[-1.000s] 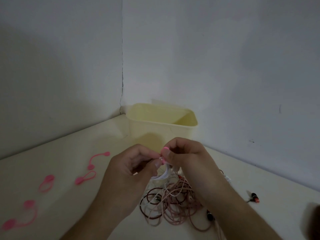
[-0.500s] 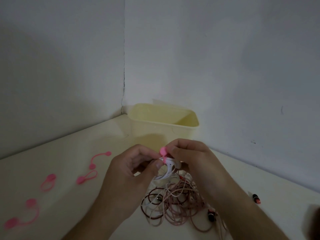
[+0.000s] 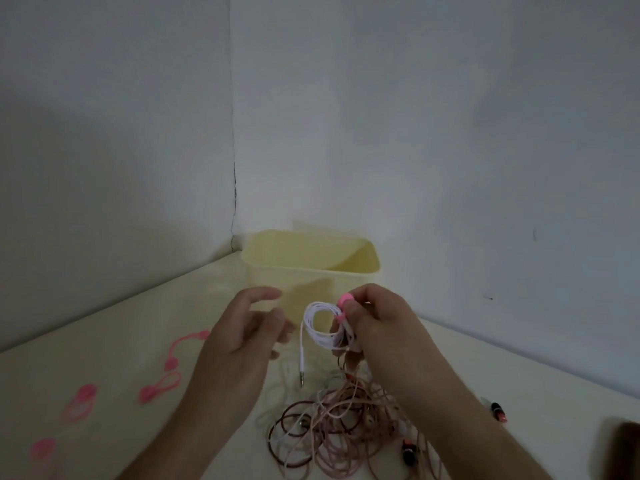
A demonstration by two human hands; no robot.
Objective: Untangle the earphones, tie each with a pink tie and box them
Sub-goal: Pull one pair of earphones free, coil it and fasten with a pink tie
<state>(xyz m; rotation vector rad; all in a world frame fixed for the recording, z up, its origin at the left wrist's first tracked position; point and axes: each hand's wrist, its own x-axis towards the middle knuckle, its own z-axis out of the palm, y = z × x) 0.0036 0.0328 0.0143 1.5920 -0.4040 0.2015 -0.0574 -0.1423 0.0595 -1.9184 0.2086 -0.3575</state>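
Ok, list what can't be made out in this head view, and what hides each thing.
- Yellow box: its inside is hidden by its own front wall.
- Tangled earphones: how many sets cannot be counted; the right forearm covers part and the cords overlap.
- White coil: its earbuds are hidden behind the right hand.
- Dark object, lower right: cut off by the frame edge, unidentifiable.
- Nearest pink ties: blurred, shapes unclear.

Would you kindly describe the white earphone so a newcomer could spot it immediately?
In front of the yellow box in the wall corner, the right hand holds a white earphone above the tangled heap. It alone is coiled neatly, with a pink tie and its plug dangling.
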